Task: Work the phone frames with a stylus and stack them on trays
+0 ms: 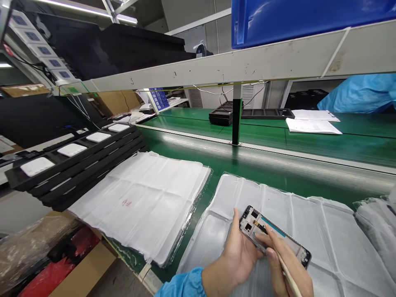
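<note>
My left hand (pixel 238 253) cradles a phone frame (pixel 274 235) from below, thumb along its left edge. The frame lies back side up, showing dark cut-outs, a small copper-coloured flex and a teal strip. My right hand (pixel 286 264) is closed in a pinch on a thin beige stick (pixel 289 274), with its fingertips pressed on the middle of the frame. Both hands hover low over a clear plastic tray covered with a white sheet (pixel 324 231). A light blue sleeve (pixel 182 284) covers my left forearm.
A stack of white sheets (pixel 145 198) lies to the left. Black trays holding white pads (pixel 71 156) sit further left. Beyond runs a green conveyor belt (pixel 278 165) with a black post (pixel 236 119), black trays (pixel 221 115) and papers (pixel 312 123). Cardboard boxes (pixel 83 268) stand below.
</note>
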{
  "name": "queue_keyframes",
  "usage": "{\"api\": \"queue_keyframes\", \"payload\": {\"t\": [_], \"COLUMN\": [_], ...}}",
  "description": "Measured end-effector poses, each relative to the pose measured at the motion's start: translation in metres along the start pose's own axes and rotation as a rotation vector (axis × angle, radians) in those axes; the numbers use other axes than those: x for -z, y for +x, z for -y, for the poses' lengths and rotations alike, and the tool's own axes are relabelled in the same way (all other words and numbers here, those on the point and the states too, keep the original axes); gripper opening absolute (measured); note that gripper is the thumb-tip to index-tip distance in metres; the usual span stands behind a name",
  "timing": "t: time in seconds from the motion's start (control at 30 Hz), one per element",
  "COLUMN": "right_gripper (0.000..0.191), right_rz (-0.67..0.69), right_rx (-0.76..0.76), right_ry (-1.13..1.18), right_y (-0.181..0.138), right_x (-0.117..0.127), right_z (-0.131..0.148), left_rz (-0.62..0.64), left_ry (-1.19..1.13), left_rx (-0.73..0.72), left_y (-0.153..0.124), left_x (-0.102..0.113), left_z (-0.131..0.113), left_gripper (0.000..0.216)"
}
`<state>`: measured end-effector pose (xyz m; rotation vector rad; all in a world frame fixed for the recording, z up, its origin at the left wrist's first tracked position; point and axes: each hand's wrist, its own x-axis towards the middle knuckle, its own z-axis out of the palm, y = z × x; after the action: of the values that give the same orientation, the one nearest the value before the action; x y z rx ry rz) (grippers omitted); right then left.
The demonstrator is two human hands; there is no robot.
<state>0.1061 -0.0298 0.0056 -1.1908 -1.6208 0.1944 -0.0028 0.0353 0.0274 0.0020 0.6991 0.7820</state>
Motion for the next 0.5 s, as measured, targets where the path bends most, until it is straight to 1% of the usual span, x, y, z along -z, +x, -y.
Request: {"api": "queue_keyframes", "payload": {"t": [0.03, 0.13, 0.27, 0.37, 0.5], "right_gripper": [0.044, 0.033, 0.029, 0.027, 0.017], "right_rz": [0.006, 0.043, 0.046, 0.06, -0.002], "right_rx": [0.032, 0.112, 0.082, 0.097, 0.108], "right_ry": [0.005, 0.023, 0.006, 0.009, 0.038], "right_y": [0.001, 0.004, 0.009, 0.012, 0.013], "right_x": [0.002, 0.009, 0.012, 0.011, 0.004], "right_z": [-0.003, -0.011, -0.014, -0.012, -0.014], "left_rz": [0.012, 0.043, 0.019, 0.027, 0.034], "left_ry": [0.015, 0.04, 0.038, 0.048, 0.066], "left_rx": [0.008, 0.01, -0.008, -0.047, -0.077], "left_y": [0.0, 0.0, -0.004, -0.006, -0.006], "left_x": [0.001, 0.001, -0.003, -0.005, -0.005], "left_z": [0.0, -0.002, -0.002, -0.003, -0.006], "left_gripper": [0.076, 0.08, 0.08, 0.078, 0.079]}}
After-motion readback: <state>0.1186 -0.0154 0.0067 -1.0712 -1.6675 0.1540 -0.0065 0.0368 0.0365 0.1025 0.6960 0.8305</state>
